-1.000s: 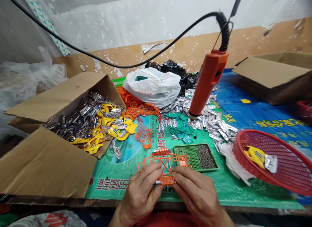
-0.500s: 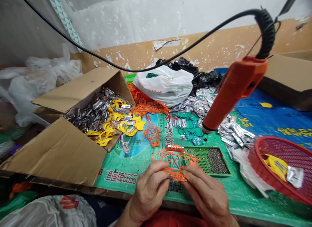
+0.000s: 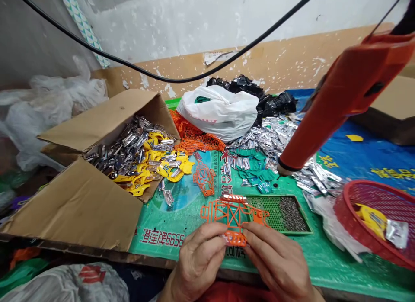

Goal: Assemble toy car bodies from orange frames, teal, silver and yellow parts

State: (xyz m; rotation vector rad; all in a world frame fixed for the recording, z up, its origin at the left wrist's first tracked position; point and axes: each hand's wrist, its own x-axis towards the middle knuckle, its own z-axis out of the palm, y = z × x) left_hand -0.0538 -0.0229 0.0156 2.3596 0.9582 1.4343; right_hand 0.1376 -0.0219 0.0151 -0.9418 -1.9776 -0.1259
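Between my two hands I hold an orange plastic openwork frame [image 3: 233, 213] above the green table cover. My left hand [image 3: 201, 254] pinches its lower left edge with thumb and fingers. My right hand [image 3: 275, 254] grips the lower right edge the same way. A shiny strip shows along the frame's top, and the fingers hide part of its lower edge. Just behind the right hand lies a green tray [image 3: 264, 204] with many small metal screws [image 3: 292, 213] at its right end. Another orange frame [image 3: 205, 179] lies flat beyond the left hand.
An orange electric screwdriver [image 3: 340, 103] hangs at right on a cable. At left, a cardboard box [image 3: 74, 207] spills metal and yellow pieces [image 3: 142, 176]. A white bag [image 3: 223, 116] sits at the back, metal pieces [image 3: 262, 135] beside it. A red basket [image 3: 346, 207] stands at right.
The electric screwdriver has swung up and to the right. Both hands still hold the orange frame, its lower edge now tilted slightly more towards me.
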